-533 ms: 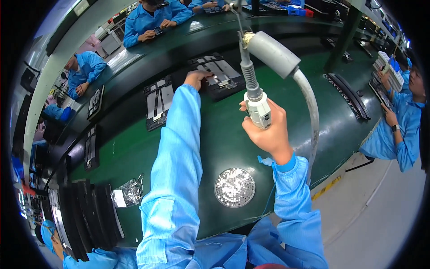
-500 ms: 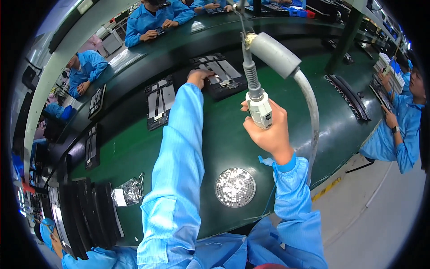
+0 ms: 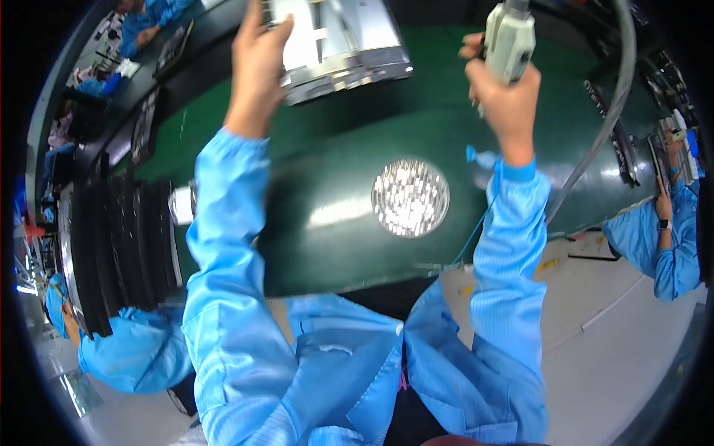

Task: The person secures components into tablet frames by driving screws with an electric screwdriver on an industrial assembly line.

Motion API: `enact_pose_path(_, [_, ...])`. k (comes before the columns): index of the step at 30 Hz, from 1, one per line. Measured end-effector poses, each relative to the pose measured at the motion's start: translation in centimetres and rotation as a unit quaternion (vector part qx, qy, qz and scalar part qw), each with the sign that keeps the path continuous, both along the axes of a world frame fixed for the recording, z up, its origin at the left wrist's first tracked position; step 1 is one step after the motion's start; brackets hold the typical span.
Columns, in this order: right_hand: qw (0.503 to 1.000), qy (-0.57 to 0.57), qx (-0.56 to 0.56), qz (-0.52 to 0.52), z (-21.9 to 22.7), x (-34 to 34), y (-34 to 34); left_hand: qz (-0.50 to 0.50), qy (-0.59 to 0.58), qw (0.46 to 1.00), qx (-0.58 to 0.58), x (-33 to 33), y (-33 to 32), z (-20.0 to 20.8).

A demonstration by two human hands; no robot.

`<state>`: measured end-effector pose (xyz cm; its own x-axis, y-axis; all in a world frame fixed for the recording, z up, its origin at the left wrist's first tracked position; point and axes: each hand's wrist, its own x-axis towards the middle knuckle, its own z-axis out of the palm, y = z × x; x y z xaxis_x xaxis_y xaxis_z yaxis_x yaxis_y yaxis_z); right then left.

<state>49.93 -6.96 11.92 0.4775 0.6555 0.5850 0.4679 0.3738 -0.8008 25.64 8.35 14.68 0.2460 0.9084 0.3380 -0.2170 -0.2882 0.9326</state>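
My left hand [image 3: 256, 70] grips the left edge of an opened tablet [image 3: 346, 74], with its silver inner parts and a strip of connectors facing up. The tablet is held above the bench, a dark shadow under its near edge; its far end runs out of the picture. My right hand [image 3: 509, 104] is wrapped round the pale handle of a hand tool [image 3: 510, 41] with a cord at its top; the tool's working end is out of view. Between my forearms, a round dish [image 3: 410, 198] full of small shiny pieces sits on the green bench.
Upright dark panels [image 3: 126, 241] stand in a row at the left, beside a silver packet [image 3: 181, 204]. A grey hose [image 3: 613, 111] hangs right of my right hand. Curved black strips [image 3: 613, 134] lie farther right. Co-workers in blue [image 3: 651, 245] sit around the bench [image 3: 335, 260].
My left hand has taken hold of a tablet at the back of the bench and lifted it nearer. The right hand still grips the tool. The whole view has tilted downward.
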Motion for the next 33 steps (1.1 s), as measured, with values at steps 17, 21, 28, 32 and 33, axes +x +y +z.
enact_pose_path(17, [0.998,-0.002,-0.009,0.062,-1.1,-1.6,-0.4,0.105,0.256,0.951,-0.14,-14.4,-27.7,-10.6])
enact_pose_path(21, [0.997,0.007,-0.002,0.077,-1.2,-2.0,-0.1,0.183,0.459,0.867,0.068,-13.5,-28.1,-10.9])
enact_pose_path(28, [0.997,0.016,-0.021,0.079,-1.1,-2.9,0.0,0.217,0.435,0.87,0.081,-14.0,-26.4,-10.3])
enact_pose_path(32, [0.996,0.029,-0.027,0.08,-1.0,-3.2,-0.6,0.275,0.44,0.844,0.138,-17.4,-18.3,-9.1])
enact_pose_path(33, [0.996,0.026,-0.028,0.078,-0.9,-3.4,-0.7,0.277,0.446,0.822,0.22,-18.5,-15.0,-8.6])
